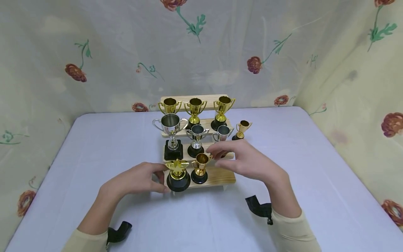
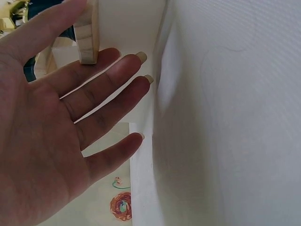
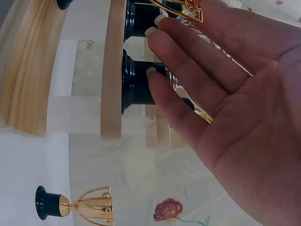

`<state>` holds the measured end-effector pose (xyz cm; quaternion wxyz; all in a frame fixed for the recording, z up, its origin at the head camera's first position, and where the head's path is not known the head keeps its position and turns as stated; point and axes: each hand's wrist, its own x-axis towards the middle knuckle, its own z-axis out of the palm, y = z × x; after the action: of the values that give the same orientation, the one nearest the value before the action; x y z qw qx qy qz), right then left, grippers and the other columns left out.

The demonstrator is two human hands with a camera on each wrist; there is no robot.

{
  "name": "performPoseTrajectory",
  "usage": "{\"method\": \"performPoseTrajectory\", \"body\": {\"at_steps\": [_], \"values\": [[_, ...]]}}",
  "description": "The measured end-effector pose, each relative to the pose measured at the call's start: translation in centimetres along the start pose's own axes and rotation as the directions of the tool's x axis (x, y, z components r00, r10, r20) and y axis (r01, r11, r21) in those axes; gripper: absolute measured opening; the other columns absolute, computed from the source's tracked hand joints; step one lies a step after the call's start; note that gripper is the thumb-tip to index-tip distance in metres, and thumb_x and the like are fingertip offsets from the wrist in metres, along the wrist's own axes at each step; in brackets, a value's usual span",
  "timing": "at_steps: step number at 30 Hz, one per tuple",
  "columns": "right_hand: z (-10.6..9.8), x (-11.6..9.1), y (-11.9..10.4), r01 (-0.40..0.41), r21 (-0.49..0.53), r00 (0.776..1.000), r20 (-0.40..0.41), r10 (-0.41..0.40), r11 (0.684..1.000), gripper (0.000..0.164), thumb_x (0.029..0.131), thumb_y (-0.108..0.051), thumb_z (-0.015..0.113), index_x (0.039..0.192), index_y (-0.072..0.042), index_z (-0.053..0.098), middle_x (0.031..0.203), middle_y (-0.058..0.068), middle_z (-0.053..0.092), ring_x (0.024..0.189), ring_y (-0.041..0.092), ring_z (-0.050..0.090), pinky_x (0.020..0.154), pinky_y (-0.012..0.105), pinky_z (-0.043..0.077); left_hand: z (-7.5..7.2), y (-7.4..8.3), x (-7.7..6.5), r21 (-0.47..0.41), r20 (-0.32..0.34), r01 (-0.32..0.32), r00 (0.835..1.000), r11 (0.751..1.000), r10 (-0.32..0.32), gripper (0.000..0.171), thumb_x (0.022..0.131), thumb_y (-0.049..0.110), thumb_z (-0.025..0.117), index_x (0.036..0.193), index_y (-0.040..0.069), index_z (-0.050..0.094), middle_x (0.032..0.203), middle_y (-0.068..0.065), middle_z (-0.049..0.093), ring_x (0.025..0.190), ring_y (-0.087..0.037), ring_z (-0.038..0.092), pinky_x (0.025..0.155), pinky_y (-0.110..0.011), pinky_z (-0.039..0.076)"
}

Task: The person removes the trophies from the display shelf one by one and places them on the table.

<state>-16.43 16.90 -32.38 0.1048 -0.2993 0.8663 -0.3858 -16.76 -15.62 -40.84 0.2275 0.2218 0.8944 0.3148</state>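
My left hand (image 1: 138,178) is at the left end of a stepped wooden rack (image 1: 221,177), beside a gold star trophy (image 1: 177,176) on a black base. In the left wrist view its fingers (image 2: 110,103) are spread and nearly straight, close by the end of a wooden board (image 2: 88,37). My right hand (image 1: 248,161) reaches over the rack's lower right part. Its fingertips come right up to the handle of a small gold cup trophy (image 1: 200,169) on the bottom step. The right wrist view shows these fingers (image 3: 183,80) extended, gripping nothing.
Silver cups (image 1: 171,127) stand on the middle step, the large one at left. Several gold cups (image 1: 195,108) line the step above. Another small gold cup (image 1: 241,130) stands on the white-covered table (image 1: 104,147), right of the rack. Floral cloth (image 1: 217,77) hangs behind.
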Motion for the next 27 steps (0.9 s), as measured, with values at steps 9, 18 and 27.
{"method": "performPoseTrajectory", "body": {"at_steps": [9, 18, 27], "values": [[0.44, 0.40, 0.17, 0.027, -0.025, 0.999, -0.027, -0.028, 0.999, 0.025, 0.089, -0.007, 0.072, 0.112, -0.018, 0.072, 0.108, -0.006, 0.072, 0.094, 0.008, 0.067, 0.084, 0.029, 0.054, 0.04, 0.06, -0.06, -0.006, 0.000, 0.009, 1.000, 1.000, -0.009, 0.041, 0.077, 0.042, 0.079, 0.108, 0.021, 0.065, 0.086, 0.010, 0.068, 0.087, -0.013, 0.059, 0.080, -0.035, 0.046], [0.66, 0.58, -0.11, 0.033, -0.082, 0.998, -0.053, -0.037, 0.996, 0.010, 0.090, -0.015, 0.074, 0.096, -0.022, 0.074, 0.091, -0.010, 0.073, 0.082, 0.008, 0.064, 0.076, 0.028, 0.052, -0.01, 0.06, -0.02, -0.005, -0.001, 0.005, 1.000, 1.000, -0.005, 0.044, 0.076, 0.042, 0.080, 0.111, 0.020, 0.065, 0.087, 0.010, 0.068, 0.088, -0.012, 0.060, 0.081, -0.036, 0.046], [0.48, 0.54, -0.13, 0.056, -0.108, 0.996, -0.063, -0.063, 0.993, 0.008, 0.091, -0.016, 0.073, 0.093, -0.023, 0.075, 0.089, -0.010, 0.073, 0.076, 0.009, 0.062, 0.068, 0.026, 0.051, 0.03, 0.02, 0.02, -0.004, -0.002, 0.003, 1.000, 1.000, -0.003, 0.045, 0.076, 0.043, 0.079, 0.113, 0.020, 0.066, 0.087, 0.011, 0.068, 0.088, -0.012, 0.060, 0.082, -0.037, 0.047]]}}
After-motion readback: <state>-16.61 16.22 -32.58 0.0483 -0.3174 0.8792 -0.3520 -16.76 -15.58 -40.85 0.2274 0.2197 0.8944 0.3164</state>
